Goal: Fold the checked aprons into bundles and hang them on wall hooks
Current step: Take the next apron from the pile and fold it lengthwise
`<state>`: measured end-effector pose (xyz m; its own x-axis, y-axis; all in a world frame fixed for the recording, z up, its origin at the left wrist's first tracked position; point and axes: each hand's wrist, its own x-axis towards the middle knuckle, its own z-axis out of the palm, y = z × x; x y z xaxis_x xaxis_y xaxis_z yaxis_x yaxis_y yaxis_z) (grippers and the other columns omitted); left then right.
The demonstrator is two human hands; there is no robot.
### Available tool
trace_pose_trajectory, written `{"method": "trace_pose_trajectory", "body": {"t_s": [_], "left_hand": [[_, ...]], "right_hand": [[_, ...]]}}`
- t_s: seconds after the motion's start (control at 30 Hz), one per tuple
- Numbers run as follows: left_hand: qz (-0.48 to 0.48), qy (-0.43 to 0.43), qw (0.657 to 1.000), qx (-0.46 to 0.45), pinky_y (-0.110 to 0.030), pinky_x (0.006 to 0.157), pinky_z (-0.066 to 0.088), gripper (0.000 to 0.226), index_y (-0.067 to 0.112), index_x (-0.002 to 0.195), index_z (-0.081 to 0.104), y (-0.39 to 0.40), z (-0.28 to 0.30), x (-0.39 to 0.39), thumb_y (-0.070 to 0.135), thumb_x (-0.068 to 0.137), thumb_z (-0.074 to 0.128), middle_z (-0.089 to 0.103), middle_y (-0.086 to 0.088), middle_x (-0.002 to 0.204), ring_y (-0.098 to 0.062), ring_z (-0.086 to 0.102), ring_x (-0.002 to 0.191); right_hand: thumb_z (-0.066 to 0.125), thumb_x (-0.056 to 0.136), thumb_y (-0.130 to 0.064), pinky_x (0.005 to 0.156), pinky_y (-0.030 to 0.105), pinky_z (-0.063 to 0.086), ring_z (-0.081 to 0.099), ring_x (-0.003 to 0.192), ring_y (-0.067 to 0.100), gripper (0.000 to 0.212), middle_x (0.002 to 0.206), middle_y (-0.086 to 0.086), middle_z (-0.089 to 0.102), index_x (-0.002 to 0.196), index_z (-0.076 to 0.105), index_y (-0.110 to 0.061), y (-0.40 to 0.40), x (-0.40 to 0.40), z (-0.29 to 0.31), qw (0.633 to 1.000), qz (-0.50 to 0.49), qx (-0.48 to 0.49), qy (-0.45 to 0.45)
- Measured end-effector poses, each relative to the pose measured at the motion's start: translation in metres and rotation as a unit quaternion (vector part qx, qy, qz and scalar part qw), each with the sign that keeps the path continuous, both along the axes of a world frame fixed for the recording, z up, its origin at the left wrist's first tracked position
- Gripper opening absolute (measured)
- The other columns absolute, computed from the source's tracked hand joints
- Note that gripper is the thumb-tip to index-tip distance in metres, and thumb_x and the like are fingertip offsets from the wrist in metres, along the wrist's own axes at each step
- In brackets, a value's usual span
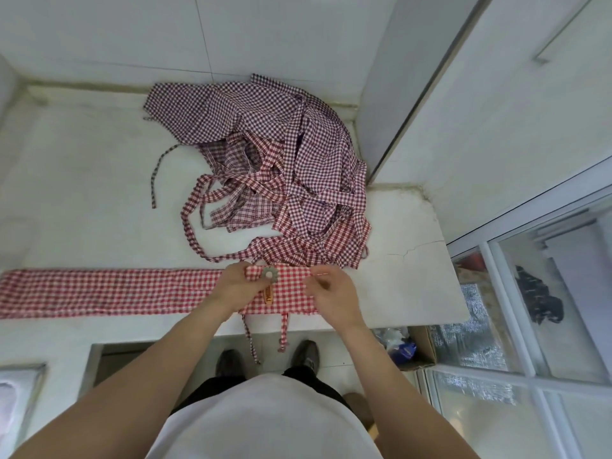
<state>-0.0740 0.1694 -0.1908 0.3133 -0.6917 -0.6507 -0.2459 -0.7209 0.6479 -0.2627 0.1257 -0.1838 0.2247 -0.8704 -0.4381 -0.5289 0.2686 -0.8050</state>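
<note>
Both forearms reach fwd over surface [82, 200] edge. Red apron [109, 291] lies as long folded strip along near edge, L to R. Left hand [236, 286] grips rolled end; right hand [331, 294] pinches fabric beside it. Advice: roll tight, edges square, ties tucked. Unfolded apron pile [278, 167] behind.

A white stone table [82, 180] runs along a wall of large pale tiles [132, 34], with grimy sealant where they meet. Its right end shows a hairline crack [417, 248]. A tall white cabinet [496, 104] stands at the right. Below it are glass panels in a white frame [536, 376]. A cardboard box [422, 349] sits on the tiled floor.
</note>
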Motion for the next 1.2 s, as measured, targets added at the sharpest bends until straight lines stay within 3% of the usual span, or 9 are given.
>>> {"method": "trace_pose_trajectory", "body": {"t_s": [0.07,0.2,0.3,0.67,0.8,0.97,1.07,1.13,1.2], "left_hand": [[0.000,-0.036,0.999,0.007,-0.034,0.098,0.047,0.052,0.013,0.127,0.059,0.000,-0.001,0.003,0.042,0.086,0.073,0.063,-0.003,0.127,-0.022,0.059,0.113],[0.000,-0.134,0.991,0.006,-0.039,0.105,0.042,0.063,0.004,0.136,0.048,0.001,0.003,0.002,0.042,0.090,0.068,0.056,-0.012,0.138,-0.031,0.053,0.126],[-0.018,-0.182,0.983,0.023,-0.039,0.102,0.044,0.051,0.004,0.132,0.051,0.006,0.001,0.006,0.041,0.098,0.057,0.059,-0.015,0.134,-0.032,0.055,0.123],[-0.040,-0.127,0.991,0.027,-0.037,0.105,0.042,0.043,0.007,0.138,0.049,0.002,-0.005,0.008,0.033,0.103,0.049,0.055,-0.011,0.138,-0.029,0.052,0.126],[-0.021,-0.056,0.998,0.034,-0.035,0.107,0.040,0.046,0.008,0.144,0.044,-0.003,-0.007,0.008,0.031,0.104,0.046,0.050,-0.008,0.145,-0.027,0.048,0.131],[-0.043,-0.035,0.998,0.034,-0.032,0.103,0.039,0.044,0.010,0.144,0.044,-0.009,-0.006,0.008,0.029,0.105,0.045,0.049,-0.007,0.145,-0.026,0.047,0.130],[-0.055,-0.044,0.997,0.021,-0.027,0.091,0.040,0.037,0.010,0.138,0.049,-0.014,-0.006,0.001,0.026,0.105,0.045,0.053,-0.008,0.140,-0.022,0.052,0.116],[-0.067,-0.046,0.997,0.019,-0.027,0.086,0.039,0.034,0.010,0.135,0.051,-0.017,-0.009,-0.003,0.026,0.105,0.045,0.055,-0.008,0.135,-0.016,0.050,0.103],[-0.078,-0.067,0.994,0.024,-0.026,0.085,0.038,0.035,0.009,0.135,0.050,-0.019,-0.011,-0.003,0.026,0.105,0.044,0.056,-0.008,0.134,-0.016,0.049,0.102]], "right_hand": [[0.065,0.094,-0.024,0.088,0.026,0.048,0.062,0.096,0.014,0.020,0.105,-0.005,0.063,0.111,0.062,-0.014,-0.004,-0.010,-0.005,0.995,-0.042,-0.053,0.077],[0.071,0.084,-0.050,0.094,0.034,0.055,0.067,0.101,0.015,0.060,0.118,-0.003,0.067,0.125,0.057,-0.009,-0.005,-0.008,-0.025,0.992,-0.028,0.096,0.077],[0.075,0.082,-0.046,0.091,0.031,0.057,0.069,0.103,0.017,0.060,0.122,0.003,0.069,0.128,0.060,-0.010,-0.004,0.000,-0.036,0.990,-0.024,0.113,0.075],[0.066,0.094,-0.024,0.075,0.027,0.054,0.065,0.082,0.018,0.024,0.106,0.010,0.073,0.105,0.071,-0.003,-0.016,-0.006,-0.038,0.991,-0.013,0.072,0.113],[0.066,0.094,-0.024,0.077,0.026,0.054,0.063,0.083,0.016,0.027,0.112,0.009,0.071,0.111,0.069,-0.003,-0.020,-0.009,-0.036,0.990,-0.015,0.099,0.097],[0.071,0.089,-0.033,0.101,0.038,0.050,0.060,0.116,0.023,0.056,0.132,0.005,0.059,0.136,0.049,-0.013,-0.021,-0.006,-0.031,0.989,-0.039,0.140,0.023],[0.069,0.087,-0.047,0.109,0.035,0.036,0.040,0.125,0.015,0.065,0.140,0.000,0.038,0.142,0.041,-0.026,-0.018,-0.003,-0.032,0.996,0.069,-0.011,0.054],[0.059,0.087,-0.057,0.114,0.037,0.028,0.029,0.130,0.016,0.062,0.142,-0.001,0.029,0.142,0.045,-0.031,-0.021,-0.004,-0.037,0.973,0.176,-0.113,0.102],[0.051,0.093,-0.058,0.116,0.042,0.025,0.025,0.134,0.022,0.055,0.142,-0.002,0.032,0.141,0.046,-0.033,-0.030,-0.006,-0.042,0.953,0.249,-0.100,0.142]]}}
